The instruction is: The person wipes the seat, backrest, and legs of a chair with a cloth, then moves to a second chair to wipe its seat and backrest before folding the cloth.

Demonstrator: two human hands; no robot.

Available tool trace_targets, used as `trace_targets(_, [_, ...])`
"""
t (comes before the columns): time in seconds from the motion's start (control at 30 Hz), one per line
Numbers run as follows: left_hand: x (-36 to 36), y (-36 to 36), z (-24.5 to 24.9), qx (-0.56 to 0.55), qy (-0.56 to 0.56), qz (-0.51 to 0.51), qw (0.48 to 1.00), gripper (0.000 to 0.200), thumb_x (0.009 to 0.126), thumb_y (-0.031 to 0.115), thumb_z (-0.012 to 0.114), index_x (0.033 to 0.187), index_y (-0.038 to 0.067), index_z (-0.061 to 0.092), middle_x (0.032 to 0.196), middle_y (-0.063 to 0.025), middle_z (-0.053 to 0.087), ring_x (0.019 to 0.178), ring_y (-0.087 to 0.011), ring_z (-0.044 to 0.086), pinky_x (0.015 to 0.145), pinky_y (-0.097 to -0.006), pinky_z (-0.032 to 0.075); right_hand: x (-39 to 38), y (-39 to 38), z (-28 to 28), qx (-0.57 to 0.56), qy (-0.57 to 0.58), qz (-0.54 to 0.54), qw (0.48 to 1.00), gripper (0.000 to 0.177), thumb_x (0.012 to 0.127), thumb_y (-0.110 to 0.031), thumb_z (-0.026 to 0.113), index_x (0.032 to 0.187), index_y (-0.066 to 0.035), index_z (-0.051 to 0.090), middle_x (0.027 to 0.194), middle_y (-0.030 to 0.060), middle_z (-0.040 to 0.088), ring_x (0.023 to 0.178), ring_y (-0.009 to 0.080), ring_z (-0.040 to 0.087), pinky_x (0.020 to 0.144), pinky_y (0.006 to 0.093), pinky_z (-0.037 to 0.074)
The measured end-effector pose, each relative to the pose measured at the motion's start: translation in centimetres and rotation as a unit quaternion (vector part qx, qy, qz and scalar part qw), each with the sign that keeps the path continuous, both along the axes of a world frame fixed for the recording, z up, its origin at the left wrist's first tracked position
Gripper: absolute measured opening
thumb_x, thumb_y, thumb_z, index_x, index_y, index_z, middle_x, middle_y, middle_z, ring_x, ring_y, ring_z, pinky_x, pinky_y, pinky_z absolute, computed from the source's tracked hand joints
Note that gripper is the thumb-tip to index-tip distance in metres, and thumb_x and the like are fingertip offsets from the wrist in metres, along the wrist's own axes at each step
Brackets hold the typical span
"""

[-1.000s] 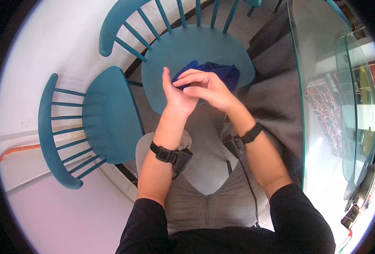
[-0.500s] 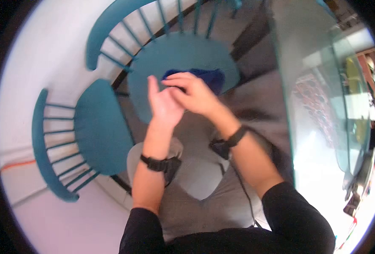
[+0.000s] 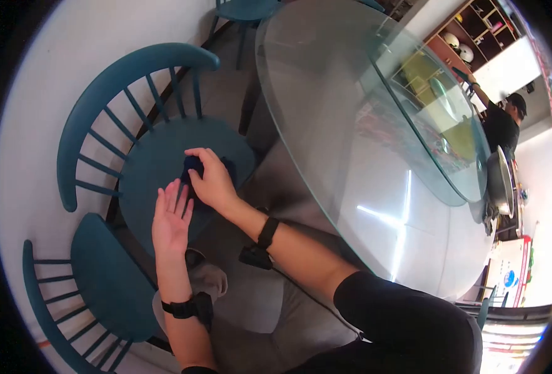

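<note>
My left hand [image 3: 171, 219] is palm up with its fingers apart and nothing in it, in front of the seat of a teal chair [image 3: 157, 149]. Just to its right, my right hand [image 3: 213, 182] has its back toward the camera, thumb and fingers apart over a dark blue cloth [image 3: 192, 165] on that seat. Part of the cloth is hidden behind this hand; whether the fingers touch it is unclear. The two hands are apart. Each wrist wears a black strap with a small device.
A second teal chair [image 3: 104, 274] stands at the lower left. A round glass table [image 3: 326, 118] with a raised glass disc fills the right side. Beyond it are a metal pan [image 3: 500, 181], another person [image 3: 503, 128] in black, and a shelf [image 3: 475, 31] with helmets.
The view has swung right, showing more of the table and the other person. My hands, overlapping before, are now separated, with the left fingers spread.
</note>
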State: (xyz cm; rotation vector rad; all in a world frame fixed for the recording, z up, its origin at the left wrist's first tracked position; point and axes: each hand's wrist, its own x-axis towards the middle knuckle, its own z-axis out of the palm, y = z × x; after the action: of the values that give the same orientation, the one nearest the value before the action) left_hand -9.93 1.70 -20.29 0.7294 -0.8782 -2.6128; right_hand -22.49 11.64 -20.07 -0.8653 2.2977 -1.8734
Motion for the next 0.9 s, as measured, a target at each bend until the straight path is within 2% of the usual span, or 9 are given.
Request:
trace_targets(0.1, [0.3,-0.2,0.4,0.013,0.000,0.037,0.999,0.057,0.109,0.035,0.055,0.155,0.006,0.039,0.157,-0.0061,0.049,0.147,-0.0259,0.042,0.122,-0.0434,0.033,0.1,-0.7,0.2,-0.073,0.027,-0.013,0.997,0.035,0.089,0.003,0.064,0.123,-0.003,0.062,0.118,0.0164,0.064,0.117,0.0333,0.064,0.100,0.0382,0.049])
trace_targets(0.2, [0.2,-0.3,-0.4,-0.053,-0.025,0.039,0.997,0.059,0.105,0.028,0.062,0.155,0.008,0.039,0.155,-0.0061,0.051,0.146,-0.0248,0.044,0.122,-0.0435,0.033,0.4,-0.3,0.7,-0.113,0.037,-0.008,0.993,0.031,0.092,0.004,0.062,0.122,-0.001,0.061,0.117,0.0157,0.063,0.116,0.0296,0.064,0.098,0.0353,0.049])
trace_targets(0.37, [0.6,-0.3,-2.8,-0.102,-0.065,-0.029,0.992,0.066,0.096,0.019,0.071,0.154,0.009,0.041,0.149,-0.0050,0.052,0.135,-0.0217,0.052,0.118,-0.0425,0.035,1.0,-0.8,0.0,-0.139,-0.031,0.098,0.985,0.031,0.096,0.006,0.060,0.126,-0.002,0.058,0.113,0.0086,0.063,0.105,0.0126,0.064,0.091,0.0281,0.051])
trace_targets(0.47, [0.4,0.1,-3.0,-0.167,-0.065,-0.047,0.983,0.067,0.096,0.014,0.070,0.155,0.009,0.040,0.148,-0.0044,0.051,0.132,-0.0205,0.053,0.115,-0.0422,0.037,1.3,-1.2,-0.7,-0.166,-0.126,0.192,0.959,0.032,0.096,0.009,0.058,0.126,-0.003,0.058,0.115,0.0055,0.061,0.102,0.0094,0.064,0.091,0.0272,0.052])
trace_targets(0.6, [0.1,0.0,-3.5,-0.226,-0.044,-0.055,0.972,0.067,0.096,0.013,0.070,0.155,0.009,0.038,0.148,-0.0057,0.051,0.134,-0.0204,0.051,0.113,-0.0406,0.039,1.8,-1.9,-0.9,-0.202,-0.198,0.225,0.932,0.032,0.096,0.010,0.057,0.125,-0.003,0.058,0.115,0.0049,0.062,0.102,0.0111,0.065,0.091,0.0272,0.053])
trace_targets(0.67, [-0.1,0.6,-2.9,-0.251,-0.091,-0.010,0.964,0.067,0.097,0.011,0.069,0.156,0.008,0.036,0.149,-0.0070,0.050,0.137,-0.0209,0.049,0.112,-0.0394,0.041,1.8,-1.7,-0.2,-0.257,-0.240,0.273,0.895,0.032,0.096,0.010,0.058,0.124,-0.003,0.058,0.116,0.0047,0.062,0.105,0.0110,0.065,0.092,0.0265,0.052])
trace_targets(0.73, [0.1,0.8,-2.7,-0.214,-0.111,-0.015,0.970,0.068,0.097,0.008,0.070,0.155,0.006,0.036,0.150,-0.0086,0.049,0.139,-0.0220,0.048,0.114,-0.0372,0.039,1.6,-1.1,0.9,-0.271,-0.249,0.274,0.888,0.034,0.092,0.013,0.062,0.122,-0.003,0.060,0.112,0.0038,0.064,0.104,0.0100,0.066,0.091,0.0249,0.053])
trace_targets(0.8, [0.2,0.8,-2.6,-0.179,-0.132,-0.018,0.975,0.068,0.096,0.006,0.070,0.155,0.004,0.037,0.151,-0.0102,0.048,0.142,-0.0231,0.046,0.116,-0.0351,0.038,1.1,-0.4,1.6,-0.276,-0.325,0.359,0.830,0.038,0.085,0.016,0.066,0.118,-0.003,0.062,0.102,0.0029,0.066,0.091,0.0090,0.068,0.084,0.0245,0.056])
trace_targets(0.9, [0.4,1.0,-2.6,-0.205,-0.136,-0.056,0.968,0.067,0.099,0.009,0.069,0.157,0.004,0.035,0.152,-0.0096,0.048,0.141,-0.0224,0.046,0.116,-0.0364,0.038,0.7,-0.6,1.1,-0.269,-0.322,0.354,0.836,0.039,0.082,0.017,0.068,0.115,-0.004,0.064,0.101,0.0008,0.066,0.091,0.0071,0.067,0.084,0.0231,0.054])
